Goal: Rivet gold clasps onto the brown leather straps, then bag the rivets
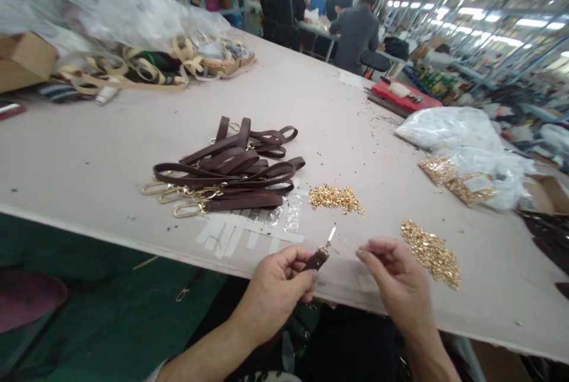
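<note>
At the table's near edge my left hand grips a dark brown leather strap between thumb and fingers. A metal clasp sticks out from the strap's end, pointing up and away. To its right, apart from the strap, my right hand hovers with thumb and fingertips pinched together; whatever is between them is too small or hidden. Small gold metal pieces lie in one pile beyond my hands and in another pile just right of my right hand. Brown straps with gold hooks are heaped to the left.
Pale tape strips mark the table below the straps. Plastic bags of gold pieces and a red board with tools stand right. Plastic-wrapped material and a cardboard box fill the far left. People work behind.
</note>
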The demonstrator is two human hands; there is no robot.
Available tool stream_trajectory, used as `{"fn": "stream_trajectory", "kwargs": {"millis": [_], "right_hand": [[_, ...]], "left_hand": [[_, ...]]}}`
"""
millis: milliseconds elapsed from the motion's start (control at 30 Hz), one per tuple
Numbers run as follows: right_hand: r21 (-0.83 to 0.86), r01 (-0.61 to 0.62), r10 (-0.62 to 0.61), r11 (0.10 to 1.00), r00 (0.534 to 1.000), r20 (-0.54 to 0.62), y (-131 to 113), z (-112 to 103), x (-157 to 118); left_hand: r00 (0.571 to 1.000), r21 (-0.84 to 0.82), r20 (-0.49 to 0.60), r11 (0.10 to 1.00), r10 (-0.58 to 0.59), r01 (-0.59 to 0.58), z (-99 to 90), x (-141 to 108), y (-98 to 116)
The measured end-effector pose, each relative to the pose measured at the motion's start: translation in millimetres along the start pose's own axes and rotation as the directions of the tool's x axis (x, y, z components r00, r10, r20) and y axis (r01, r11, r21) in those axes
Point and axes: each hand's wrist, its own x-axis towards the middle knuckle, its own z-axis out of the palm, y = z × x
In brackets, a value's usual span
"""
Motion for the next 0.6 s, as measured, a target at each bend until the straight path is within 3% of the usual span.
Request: {"fn": "stream_trajectory", "kwargs": {"millis": [67,200,333,600], "right_hand": [[0.083,0.042,-0.045,0.996,0.998,0.045,-16.9,26.2,-21.1],[0.029,0.259,-0.260,0.965,0.966,0.017,-31.1,55.0,-40.2],[-0.038,0.379,-0.378,0.925,0.925,0.033,-33.4,55.7,-39.6],[-0.042,0.399,-0.395,0.916,0.915,0.080,-35.4,49.2,-42.5]], "left_hand": [[1.000,-0.001,0.001,1.000,0.023,-0.023,0.3,-1.0,-0.7],[0.999,0.019,0.003,0.999,0.048,-0.048,-1.1,-3.5,-4.7],[0.998,0.013,-0.021,0.998,0.061,-0.061,-2.0,-4.6,-9.7],[1.000,0.002,-0.020,1.000,0.021,-0.021,0.4,-7.8,-11.2]]}}
